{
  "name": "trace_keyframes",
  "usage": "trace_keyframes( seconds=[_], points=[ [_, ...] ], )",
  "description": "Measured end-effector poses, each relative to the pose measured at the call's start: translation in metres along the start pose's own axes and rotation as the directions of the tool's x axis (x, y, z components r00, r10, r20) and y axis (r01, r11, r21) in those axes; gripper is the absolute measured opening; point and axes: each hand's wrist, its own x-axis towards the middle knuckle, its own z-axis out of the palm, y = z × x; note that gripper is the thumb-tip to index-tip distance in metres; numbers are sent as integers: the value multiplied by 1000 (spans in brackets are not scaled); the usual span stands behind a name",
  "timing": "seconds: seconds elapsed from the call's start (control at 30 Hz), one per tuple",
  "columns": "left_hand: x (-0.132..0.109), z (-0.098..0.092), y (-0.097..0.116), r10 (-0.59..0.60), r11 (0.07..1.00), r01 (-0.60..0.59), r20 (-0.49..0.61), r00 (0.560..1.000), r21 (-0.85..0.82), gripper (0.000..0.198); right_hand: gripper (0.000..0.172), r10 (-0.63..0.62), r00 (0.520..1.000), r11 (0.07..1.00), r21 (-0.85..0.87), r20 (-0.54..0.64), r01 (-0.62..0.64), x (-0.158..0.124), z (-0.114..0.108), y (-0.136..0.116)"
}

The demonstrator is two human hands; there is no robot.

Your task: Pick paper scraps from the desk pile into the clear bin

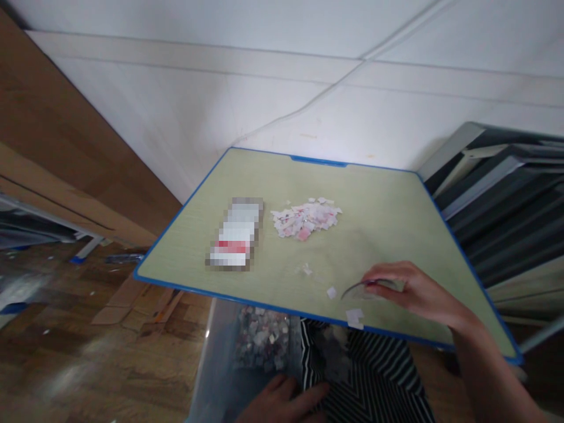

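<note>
My right hand [414, 294] rests on the near right part of a pale green table with a blue rim [185, 288]. Its fingers are curled around a thin, curved grey object [359, 291] that is blurred; I cannot name it. Small white paper scraps [331, 292] lie just left of it, and one scrap [355, 318] sits at the table's front edge. A pile of white and pink paper scraps [306, 220] lies mid-table. My left hand [282, 399] lies low under the table edge, fingers stretched flat on black-and-white striped cloth [374, 376], holding nothing.
A pixelated white and red rectangular item [235, 235] lies left of the pile. Below the table's front edge stands a clear plastic bin [211, 364] holding many paper scraps. Brown boards [66, 153] lean at the left; dark stacked panels [506, 200] stand at the right. Wooden floor shows below.
</note>
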Motion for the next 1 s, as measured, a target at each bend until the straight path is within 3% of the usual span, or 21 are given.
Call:
trace_keyframes(
  seconds=[0.07,0.13,0.2,0.5,0.7,0.9,1.0],
  points=[
    [0,-1,0,107,987,-92,-111,988,132,17,14,59,992,998,-10,-112,-60,0,6,2],
    [-1,0,0,128,981,-91,-219,967,170,24,16,107,978,994,-4,-180,-109,4,12,3],
    [-2,0,0,126,982,-84,-255,959,172,29,17,128,973,992,13,-192,-128,8,17,3],
    [-3,-3,2,117,983,-83,-213,970,162,22,20,36,997,998,42,68,-39,-2,19,-12],
    [-3,-3,1,97,986,-70,-172,980,154,24,17,155,985,988,41,-79,-152,-16,18,-4],
    [-4,-4,1,108,985,-78,-194,975,157,25,19,128,991,990,48,49,-130,-21,19,-13],
    [-2,-3,2,114,983,-81,-206,972,164,28,15,190,981,980,68,-49,-186,-20,19,-14]
  ],
)
